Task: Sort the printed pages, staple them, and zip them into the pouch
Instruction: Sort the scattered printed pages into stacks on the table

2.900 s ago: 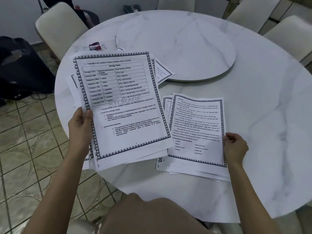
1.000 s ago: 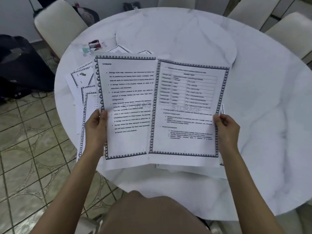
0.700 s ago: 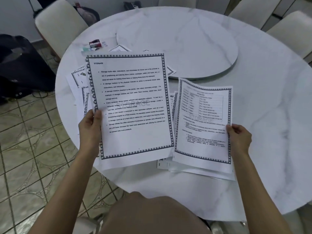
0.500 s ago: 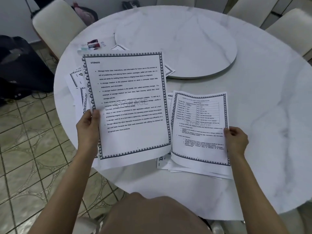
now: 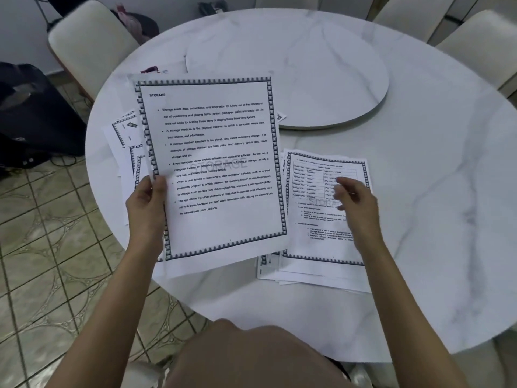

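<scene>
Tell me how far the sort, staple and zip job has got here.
Early, mid-sort. Done: a pile of pages lies on the table, a chart page on top. In hand: the left hand grips sheets topped by the STORAGE page; the right hand, blurred, hovers open over the pile. Left: loose pages beyond need sorting; nothing looks stapled, and I can make out no pouch.
</scene>
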{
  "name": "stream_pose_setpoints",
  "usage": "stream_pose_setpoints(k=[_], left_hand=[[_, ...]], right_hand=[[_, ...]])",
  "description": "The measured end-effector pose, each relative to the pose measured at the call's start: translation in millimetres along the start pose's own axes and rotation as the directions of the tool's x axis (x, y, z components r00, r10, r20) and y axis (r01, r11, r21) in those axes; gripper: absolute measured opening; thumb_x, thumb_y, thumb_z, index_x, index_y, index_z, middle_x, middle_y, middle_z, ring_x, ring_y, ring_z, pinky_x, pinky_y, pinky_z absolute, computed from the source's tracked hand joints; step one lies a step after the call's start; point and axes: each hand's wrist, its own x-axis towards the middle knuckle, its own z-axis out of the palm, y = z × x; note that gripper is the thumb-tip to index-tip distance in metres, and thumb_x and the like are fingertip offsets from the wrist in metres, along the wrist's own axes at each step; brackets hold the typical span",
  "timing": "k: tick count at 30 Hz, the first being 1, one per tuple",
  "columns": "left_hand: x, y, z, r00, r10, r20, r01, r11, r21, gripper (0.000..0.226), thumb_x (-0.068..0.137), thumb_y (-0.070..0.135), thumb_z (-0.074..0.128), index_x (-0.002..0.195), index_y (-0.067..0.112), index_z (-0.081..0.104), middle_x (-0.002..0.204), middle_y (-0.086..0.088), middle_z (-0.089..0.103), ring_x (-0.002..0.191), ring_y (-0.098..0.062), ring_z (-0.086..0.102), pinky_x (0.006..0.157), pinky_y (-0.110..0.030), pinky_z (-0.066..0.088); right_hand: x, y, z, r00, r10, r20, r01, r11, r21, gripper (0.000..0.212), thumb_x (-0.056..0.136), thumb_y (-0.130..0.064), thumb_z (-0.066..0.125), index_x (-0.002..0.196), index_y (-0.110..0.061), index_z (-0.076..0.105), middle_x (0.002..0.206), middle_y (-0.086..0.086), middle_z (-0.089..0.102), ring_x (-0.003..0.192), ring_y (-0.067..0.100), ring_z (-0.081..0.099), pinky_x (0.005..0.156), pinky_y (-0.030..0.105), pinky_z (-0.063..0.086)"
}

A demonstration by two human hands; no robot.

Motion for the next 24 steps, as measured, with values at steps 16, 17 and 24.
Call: stream_pose_setpoints(k=[16,17,24], left_hand=[[-34.7,-10.4,22.0,0.964,-0.161,0.214,0.147,0.986,0.078,0.016,0.097,0.02,0.046,0.089,0.023,0.06,0.082,-0.001,0.062,0.061,-0.009,0.057,0.053,-0.018,0.05],[-36.6,-10.7,22.5,0.954,-0.182,0.237,0.172,0.983,0.064,0.016,0.097,0.018,0.046,0.093,0.024,0.061,0.084,-0.002,0.063,0.062,-0.012,0.058,0.053,-0.02,0.051],[-41.9,-10.2,24.4,0.928,-0.199,0.314,0.192,0.98,0.053,0.02,0.099,0.014,0.041,0.102,0.02,0.06,0.079,0.001,0.072,0.057,-0.018,0.066,0.053,-0.022,0.053]], right_hand=[[-20.7,-22.4,22.7,0.974,-0.022,0.224,-0.007,0.992,0.13,0.017,0.09,-0.021,0.06,0.075,-0.014,0.059,0.078,-0.001,0.063,0.073,0.011,0.058,0.069,0.024,0.05],[-18.6,-18.4,16.2,0.98,-0.016,0.197,-0.006,0.994,0.111,0.016,0.09,-0.022,0.059,0.076,-0.014,0.059,0.079,0.0,0.064,0.074,0.012,0.059,0.069,0.025,0.051],[-1.6,16.1,-42.1,0.998,0.07,-0.002,-0.07,0.997,-0.023,0.017,0.092,-0.024,0.057,0.077,-0.018,0.062,0.081,-0.001,0.067,0.068,0.006,0.062,0.064,0.021,0.048]])
